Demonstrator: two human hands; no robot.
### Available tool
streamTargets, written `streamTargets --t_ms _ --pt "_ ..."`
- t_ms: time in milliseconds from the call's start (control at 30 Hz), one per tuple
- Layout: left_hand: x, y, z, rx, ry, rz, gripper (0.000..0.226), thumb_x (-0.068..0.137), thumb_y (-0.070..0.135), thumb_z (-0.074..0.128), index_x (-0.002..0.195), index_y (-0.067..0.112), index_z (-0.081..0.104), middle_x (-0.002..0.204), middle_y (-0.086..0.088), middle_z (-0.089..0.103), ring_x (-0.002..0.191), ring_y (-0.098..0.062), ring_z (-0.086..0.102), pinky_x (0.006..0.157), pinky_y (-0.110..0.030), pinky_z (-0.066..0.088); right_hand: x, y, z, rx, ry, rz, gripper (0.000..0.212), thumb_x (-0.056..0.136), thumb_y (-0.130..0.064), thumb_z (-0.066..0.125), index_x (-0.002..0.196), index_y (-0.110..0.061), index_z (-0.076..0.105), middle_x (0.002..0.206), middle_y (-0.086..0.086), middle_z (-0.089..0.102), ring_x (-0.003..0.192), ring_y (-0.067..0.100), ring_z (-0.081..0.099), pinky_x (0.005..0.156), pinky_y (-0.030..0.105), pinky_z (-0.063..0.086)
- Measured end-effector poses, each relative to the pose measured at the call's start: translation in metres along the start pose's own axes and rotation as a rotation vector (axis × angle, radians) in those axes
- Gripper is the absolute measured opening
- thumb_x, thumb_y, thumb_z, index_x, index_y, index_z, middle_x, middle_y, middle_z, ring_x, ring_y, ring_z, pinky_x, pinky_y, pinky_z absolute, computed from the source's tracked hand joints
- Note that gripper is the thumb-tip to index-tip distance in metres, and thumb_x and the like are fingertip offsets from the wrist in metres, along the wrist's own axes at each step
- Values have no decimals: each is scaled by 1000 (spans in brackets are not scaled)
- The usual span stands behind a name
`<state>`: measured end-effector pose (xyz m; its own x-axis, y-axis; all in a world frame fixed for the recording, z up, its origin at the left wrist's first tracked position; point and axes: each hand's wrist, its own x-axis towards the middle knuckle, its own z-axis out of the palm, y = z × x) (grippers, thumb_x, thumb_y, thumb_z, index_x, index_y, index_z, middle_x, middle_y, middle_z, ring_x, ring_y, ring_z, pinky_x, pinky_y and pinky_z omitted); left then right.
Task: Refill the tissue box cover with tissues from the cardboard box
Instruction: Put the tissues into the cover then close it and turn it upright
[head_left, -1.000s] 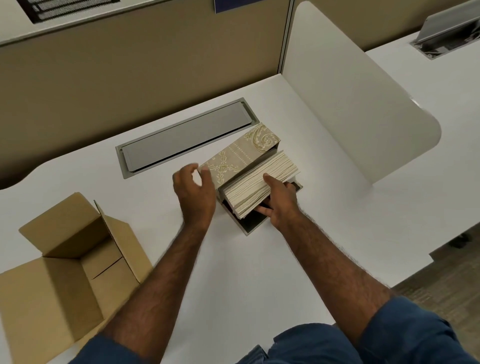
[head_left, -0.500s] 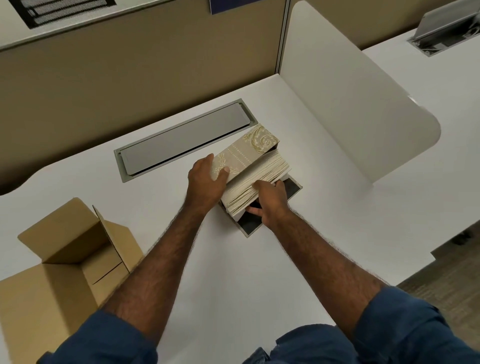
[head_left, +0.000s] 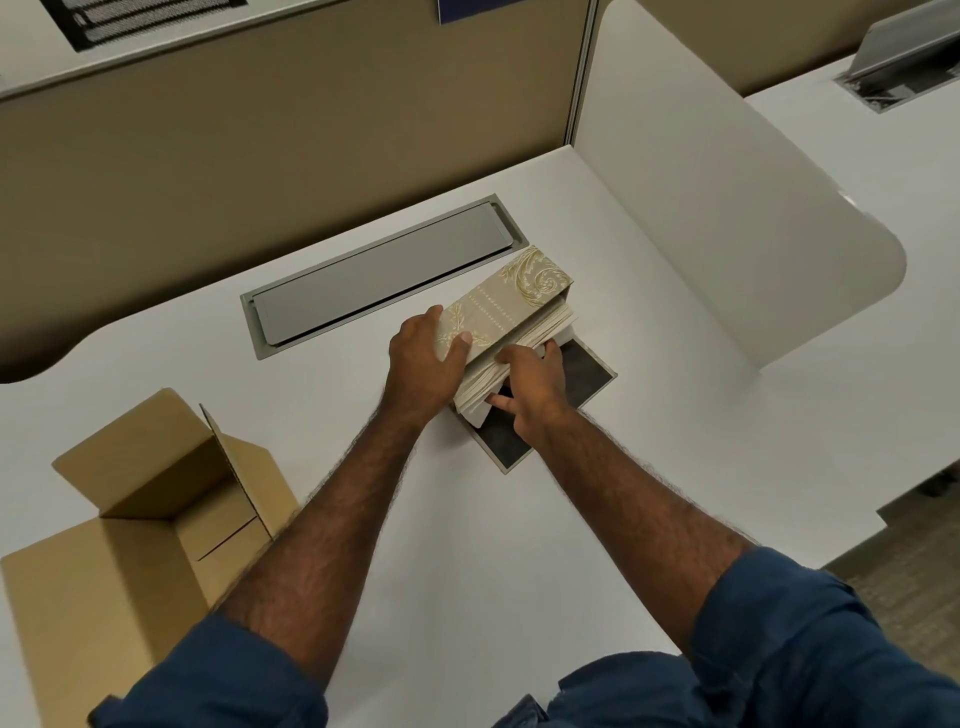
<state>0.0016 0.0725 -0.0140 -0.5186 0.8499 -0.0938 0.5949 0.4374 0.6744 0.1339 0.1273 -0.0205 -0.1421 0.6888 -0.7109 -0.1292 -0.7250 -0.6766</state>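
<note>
Cardboard box (head_left: 140, 525); one cover (head_left: 506, 306); two hands (head_left: 480, 366)

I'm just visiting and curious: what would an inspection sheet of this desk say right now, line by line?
Surface: white desk, with a closed grey hatch set into it.
Job's things: patterned tissue box cover tipped on its side over its dark base panel; tissue stack partly inside it; cardboard box open at near left, and what shows of its inside looks empty.
Clutter: nothing seen.
Grippers: left hand grips the cover's near end; right hand presses on the tissue stack.
Cables: nothing seen.
Surroundings: tan partition wall behind, white divider at right, another desk beyond it.
</note>
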Motion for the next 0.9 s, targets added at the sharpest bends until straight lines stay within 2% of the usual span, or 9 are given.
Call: streamTargets --t_ms 67,133,233,333,500,633,700,800,900 --pt "0 2 -1 7 -7 -7 59 105 43 58 151 8 46 147 -18 56 135 -33 51 111 -45 48 1 -1 1 12 -11 -5 67 95 -1 67 149 -35 46 131 4 68 104 26 74 58 37 67" --pt "0 3 -2 13 -10 -5 58 105 42 58 150 9 46 146 -18 56 135 -33 51 110 -44 49 3 -2 2 23 -21 -7 65 94 2 66 143 -36 46 130 5 68 106 27 74 59 38 67" --pt "-1 4 -3 18 -15 4 56 105 40 59 149 8 47 144 -19 57 133 -33 52 110 -44 50 5 -2 6 37 -42 -16 81 92 6 62 156 -39 39 129 3 65 109 24 68 70 44 70" --pt "-1 6 -5 22 -30 12 53 105 39 60 146 7 49 142 -18 58 131 -32 53 109 -46 52 8 -3 12 55 -55 -23 84 93 7 59 163 -33 34 136 4 63 112 24 65 84 51 69" --pt "-2 8 -6 19 -39 6 54 105 40 59 146 8 48 143 -19 57 131 -32 53 109 -49 53 10 1 8 134 -49 7 91 92 10 60 166 -33 30 144 11 61 123 32 65 85 53 69" --pt "-2 7 -5 5 -27 -4 52 105 40 58 146 9 50 142 -18 58 131 -33 53 109 -50 51 3 16 2 47 35 98 76 96 -1 73 161 -23 39 143 14 61 128 33 63 95 57 65" --pt "-1 7 -5 8 -27 -1 51 105 40 58 145 9 50 141 -17 59 130 -33 54 108 -49 52 -3 26 3 -42 32 169 57 99 -6 71 152 -14 51 137 13 65 125 31 64 100 54 63" --pt "0 6 -5 24 -28 2 51 105 41 58 144 9 50 141 -18 60 130 -32 54 108 -48 53 -13 38 9 -73 -35 236 31 105 -8 64 135 -11 64 124 11 71 122 31 68 104 49 61" --pt "-1 6 -5 23 -27 -5 52 105 42 58 145 10 50 142 -17 59 131 -31 54 108 -47 54 -13 40 16 -25 -85 178 31 107 -13 65 138 -9 67 127 14 75 123 32 71 107 46 61"
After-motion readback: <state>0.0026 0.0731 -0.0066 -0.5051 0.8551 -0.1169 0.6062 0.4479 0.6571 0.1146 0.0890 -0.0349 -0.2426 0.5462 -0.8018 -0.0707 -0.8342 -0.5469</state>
